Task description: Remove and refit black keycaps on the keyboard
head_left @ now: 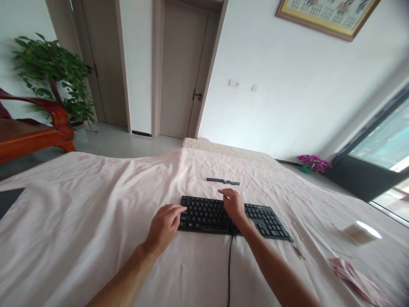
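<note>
A black keyboard [204,213] lies on the pink cloth, its cable [230,268] running toward me. My left hand [166,224] is at the keyboard's left end, fingers bent over the edge keys and thumb against the side. Over the middle of the keyboard is my right hand [234,205], its fingers reaching out past the back edge with a gap from the thumb; I see nothing in it. Just beyond the fingertips, a long black spacebar keycap [215,180] lies beside several small loose keycaps [232,183].
The wrinkled pink cloth [96,221] spreads under everything. Right of the keyboard are thin metal tools [298,251], a pink rag [358,277] and a round whitish container [361,233]. A dark flat corner [9,200] shows at left. A wooden chair [38,128] stands beyond.
</note>
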The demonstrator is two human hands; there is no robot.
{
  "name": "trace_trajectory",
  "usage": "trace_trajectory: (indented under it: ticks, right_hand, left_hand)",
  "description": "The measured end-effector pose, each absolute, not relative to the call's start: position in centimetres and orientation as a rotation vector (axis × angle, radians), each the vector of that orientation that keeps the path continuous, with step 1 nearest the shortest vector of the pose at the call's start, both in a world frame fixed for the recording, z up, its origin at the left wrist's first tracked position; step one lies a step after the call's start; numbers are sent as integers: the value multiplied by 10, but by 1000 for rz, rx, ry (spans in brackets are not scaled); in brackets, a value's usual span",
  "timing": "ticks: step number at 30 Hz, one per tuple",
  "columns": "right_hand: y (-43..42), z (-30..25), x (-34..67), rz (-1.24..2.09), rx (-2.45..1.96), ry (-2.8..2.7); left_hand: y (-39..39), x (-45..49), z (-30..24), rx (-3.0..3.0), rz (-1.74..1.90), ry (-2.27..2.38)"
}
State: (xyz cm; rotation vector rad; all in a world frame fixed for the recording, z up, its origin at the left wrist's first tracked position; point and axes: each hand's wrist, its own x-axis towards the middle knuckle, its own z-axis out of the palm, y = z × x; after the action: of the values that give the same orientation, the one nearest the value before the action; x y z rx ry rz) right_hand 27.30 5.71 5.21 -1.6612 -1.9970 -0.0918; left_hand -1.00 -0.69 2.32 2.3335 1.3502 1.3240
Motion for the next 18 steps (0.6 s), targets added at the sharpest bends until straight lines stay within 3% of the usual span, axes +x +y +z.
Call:
trace_trajectory:
  ticks: [6,18]
  right_hand:
    - [114,57,290,-215,-1870,-2101]
    - [167,55,269,-228,-1971,-2327]
  left_hand:
    - [-29,8,34,2653,1152,1018]
    - [-29,8,30,2775,1007,1001]
